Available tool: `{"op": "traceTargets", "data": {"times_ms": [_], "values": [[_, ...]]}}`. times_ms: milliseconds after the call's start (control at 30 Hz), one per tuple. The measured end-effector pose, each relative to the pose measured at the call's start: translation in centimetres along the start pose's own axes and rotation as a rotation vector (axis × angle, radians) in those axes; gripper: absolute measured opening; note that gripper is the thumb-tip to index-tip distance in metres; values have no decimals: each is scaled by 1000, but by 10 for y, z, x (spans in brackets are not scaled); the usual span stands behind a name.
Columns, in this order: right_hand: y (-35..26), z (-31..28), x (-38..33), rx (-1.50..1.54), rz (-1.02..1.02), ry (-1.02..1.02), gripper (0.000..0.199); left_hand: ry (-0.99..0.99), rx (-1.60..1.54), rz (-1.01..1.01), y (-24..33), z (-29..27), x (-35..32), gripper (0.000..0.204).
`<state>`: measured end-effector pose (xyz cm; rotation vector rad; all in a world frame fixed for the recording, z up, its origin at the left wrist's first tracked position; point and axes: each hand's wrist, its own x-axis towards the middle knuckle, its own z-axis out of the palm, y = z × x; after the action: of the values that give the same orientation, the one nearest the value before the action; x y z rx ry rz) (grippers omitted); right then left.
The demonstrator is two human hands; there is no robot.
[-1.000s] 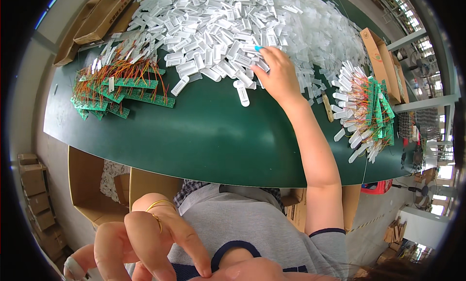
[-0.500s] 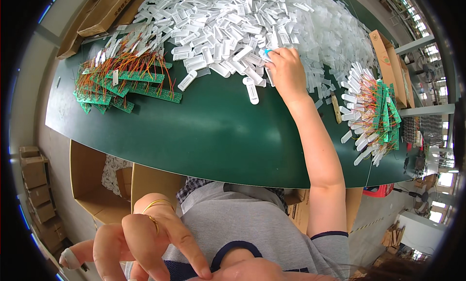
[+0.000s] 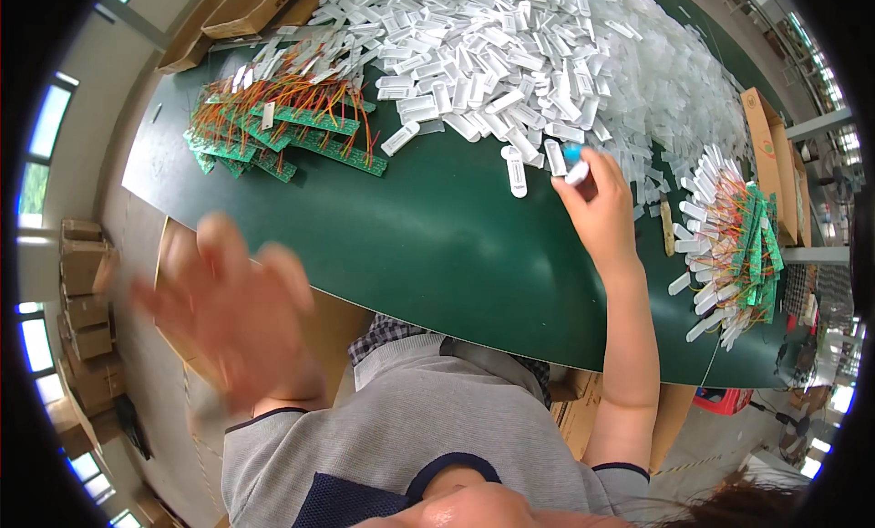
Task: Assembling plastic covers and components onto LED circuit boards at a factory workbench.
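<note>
My right hand pinches a small white plastic casing between thumb and fingers at the near edge of a heap of white casings. Something blue shows at the index fingertip. Just left of these fingers is another white casing; whether I touch it cannot be made out. A long rounded white casing lies apart on the green table. Raised over the table's near left edge, my left hand is smeared by motion, its fingers spread and no object visible in them.
Green circuit boards with red and orange wires are piled at left. More wired boards with white casings lie at right, beside a yellowish-handled tool. Translucent pieces heap up behind. Cardboard boxes stand at the table's edges.
My right hand has drawn back from the heap toward me with a white casing. My left hand has swung up and forward from near my chest toward the table's edge. The view has shifted.
</note>
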<state>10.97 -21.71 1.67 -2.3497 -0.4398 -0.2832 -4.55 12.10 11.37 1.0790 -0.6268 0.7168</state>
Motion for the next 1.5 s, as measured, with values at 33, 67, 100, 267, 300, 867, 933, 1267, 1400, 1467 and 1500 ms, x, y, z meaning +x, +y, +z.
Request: {"op": "traceTargets", "data": {"times_ms": [33,67,100,267,300,867,933,1267,1400,1467,1500], "values": [[-2,-5,-14,99,34,-26,42,150,285,-62,-7,-18,2,78],[-6,-9,-29,186,71,-47,39,305,662,-130,-24,-45,12,64],[-11,-9,-42,250,112,-48,35,423,995,-197,-36,-75,11,61],[-17,-19,-85,113,-4,-117,34,462,1802,-488,-57,-247,-3,77],[-14,-19,-92,116,-4,-116,34,507,1742,-533,-59,-250,5,79],[9,-41,-123,-62,-71,-42,17,222,1042,-311,21,-109,125,73],[6,-33,-120,-24,-99,-28,17,172,872,-445,20,-68,104,70],[-8,-6,-121,-99,-131,-52,14,-579,1003,-965,-88,-33,-27,55],[-6,-4,-122,-84,-122,-33,14,-782,1262,-460,-96,-16,-19,45],[-8,-1,-122,-76,-108,-36,15,-825,1169,-355,-105,2,-22,37],[-9,-1,-121,-71,-109,-31,15,-884,1088,-377,-110,14,-22,37]]}}
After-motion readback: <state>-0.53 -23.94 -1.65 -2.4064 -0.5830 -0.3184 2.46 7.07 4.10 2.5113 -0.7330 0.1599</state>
